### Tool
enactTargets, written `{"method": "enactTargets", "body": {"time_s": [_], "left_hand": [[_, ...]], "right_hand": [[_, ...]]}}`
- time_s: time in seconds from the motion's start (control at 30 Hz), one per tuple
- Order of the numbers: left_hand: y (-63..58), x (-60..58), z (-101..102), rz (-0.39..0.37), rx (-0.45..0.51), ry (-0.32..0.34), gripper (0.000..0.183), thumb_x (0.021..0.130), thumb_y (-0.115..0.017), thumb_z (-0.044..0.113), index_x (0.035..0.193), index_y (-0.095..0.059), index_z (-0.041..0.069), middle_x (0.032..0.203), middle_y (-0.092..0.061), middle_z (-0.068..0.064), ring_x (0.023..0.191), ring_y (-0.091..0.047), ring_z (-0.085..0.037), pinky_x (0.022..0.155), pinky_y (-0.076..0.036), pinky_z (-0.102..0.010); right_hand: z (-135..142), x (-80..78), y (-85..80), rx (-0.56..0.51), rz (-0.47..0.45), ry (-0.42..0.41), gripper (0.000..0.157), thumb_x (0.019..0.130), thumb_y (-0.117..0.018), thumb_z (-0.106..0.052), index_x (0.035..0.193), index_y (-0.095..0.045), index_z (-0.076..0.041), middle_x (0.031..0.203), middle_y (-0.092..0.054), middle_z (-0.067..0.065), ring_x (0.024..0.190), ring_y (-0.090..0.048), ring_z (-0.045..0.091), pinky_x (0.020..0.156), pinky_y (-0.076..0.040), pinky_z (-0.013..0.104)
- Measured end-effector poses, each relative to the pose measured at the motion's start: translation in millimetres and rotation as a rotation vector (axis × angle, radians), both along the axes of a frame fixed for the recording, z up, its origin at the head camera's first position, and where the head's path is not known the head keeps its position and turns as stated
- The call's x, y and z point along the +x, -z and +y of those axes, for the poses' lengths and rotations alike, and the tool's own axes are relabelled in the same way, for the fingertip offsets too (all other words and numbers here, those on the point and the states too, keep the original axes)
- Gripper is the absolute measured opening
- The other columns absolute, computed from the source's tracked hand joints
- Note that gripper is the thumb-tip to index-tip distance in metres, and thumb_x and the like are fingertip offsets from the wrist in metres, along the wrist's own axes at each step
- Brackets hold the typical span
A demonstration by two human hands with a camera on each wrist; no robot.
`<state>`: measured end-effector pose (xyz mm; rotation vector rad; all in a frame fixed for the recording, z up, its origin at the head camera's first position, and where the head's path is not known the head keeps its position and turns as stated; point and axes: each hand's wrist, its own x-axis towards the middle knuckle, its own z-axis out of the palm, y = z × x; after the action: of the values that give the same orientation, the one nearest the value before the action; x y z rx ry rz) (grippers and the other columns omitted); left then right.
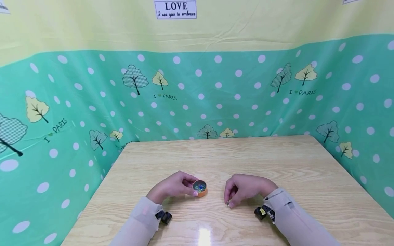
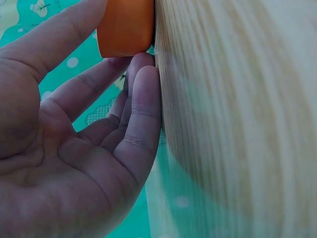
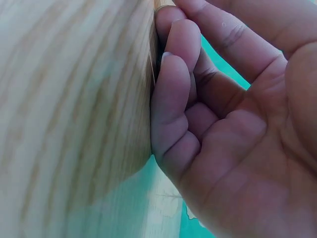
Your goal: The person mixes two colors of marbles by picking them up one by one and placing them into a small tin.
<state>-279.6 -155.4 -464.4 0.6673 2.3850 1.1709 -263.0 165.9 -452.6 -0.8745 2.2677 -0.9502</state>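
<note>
In the head view, my left hand [image 1: 178, 184] holds a small round orange container [image 1: 202, 195] by its side, thumb near and fingers behind. Several glassy marbles [image 1: 201, 187], one of them deep blue, lie inside it. The container's orange wall [image 2: 126, 29] shows at the top of the left wrist view, resting on the wood. To the right, my right hand [image 1: 246, 186] pinches a tiny shiny marble [image 1: 228, 203] between thumb and fingertips, low at the tabletop. In the right wrist view the curled fingers [image 3: 173, 94] rest against the table, and the marble is out of sight.
Both hands work over a light wood-grain table [image 1: 221, 153]. A green and yellow printed cloth [image 1: 191, 78] hangs behind it and along both sides. Small black cameras [image 1: 166, 218] are strapped to the wrists over pale sleeves.
</note>
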Motion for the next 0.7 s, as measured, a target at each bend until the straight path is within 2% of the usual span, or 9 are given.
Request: {"method": "enactTargets", "body": {"time_s": [0.3,0.53,0.7], "left_hand": [[-0.3,-0.4,1.2,-0.009,0.006,-0.002,0.043,0.084,-0.088,0.022,0.124,-0.076,0.012,0.097,-0.075,0.002,0.085,-0.064,-0.013,0.074,-0.053,-0.027],[-0.2,-1.1,-0.2,-0.013,0.0,-0.003,0.045,0.084,-0.089,0.023,0.125,-0.075,0.011,0.098,-0.075,0.002,0.087,-0.066,-0.013,0.077,-0.054,-0.027],[-0.9,-0.5,-0.5,-0.008,0.009,0.012,0.045,0.084,-0.088,0.023,0.126,-0.075,0.01,0.1,-0.076,0.001,0.088,-0.067,-0.012,0.078,-0.054,-0.026]], "right_hand": [[2.0,-3.4,0.2,-0.032,-0.018,-0.008,0.008,0.086,-0.084,-0.015,0.089,-0.079,-0.019,0.083,-0.072,-0.003,0.069,-0.056,0.007,0.062,-0.046,0.02],[3.1,-6.0,1.2,-0.055,-0.028,-0.016,0.007,0.087,-0.084,-0.017,0.093,-0.079,-0.018,0.085,-0.073,0.0,0.071,-0.057,0.007,0.064,-0.047,0.02],[6.1,-9.0,3.0,-0.061,-0.042,0.015,0.009,0.088,-0.084,-0.021,0.095,-0.08,-0.02,0.087,-0.073,0.0,0.075,-0.059,0.01,0.068,-0.049,0.023]]}}
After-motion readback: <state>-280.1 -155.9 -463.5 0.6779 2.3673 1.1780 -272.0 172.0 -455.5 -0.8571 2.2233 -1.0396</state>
